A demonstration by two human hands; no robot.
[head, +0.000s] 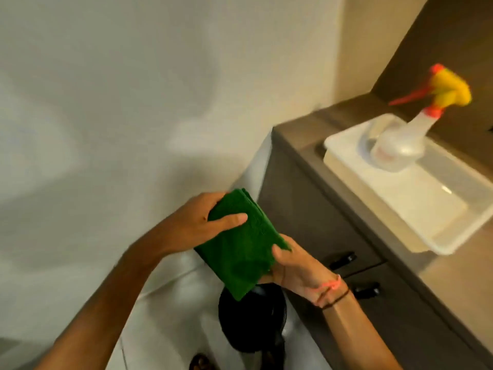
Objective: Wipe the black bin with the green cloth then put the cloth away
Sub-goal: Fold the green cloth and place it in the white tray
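I hold a folded green cloth point(240, 244) in both hands at chest height, over the floor. My left hand point(202, 222) grips its upper left edge, thumb lying across the top face. My right hand point(296, 268) grips its lower right edge from underneath, thumb on top. The black bin point(250, 321) stands on the floor directly below the cloth, next to the cabinet; the cloth's lower corner covers part of its top. The cloth does not touch the bin.
A brown cabinet point(333, 236) with black drawer handles point(342, 260) stands on the right. A white tray point(426, 209) on its counter holds a clear spray bottle point(400, 148) with a yellow and red trigger. A pale wall point(133, 102) fills the left.
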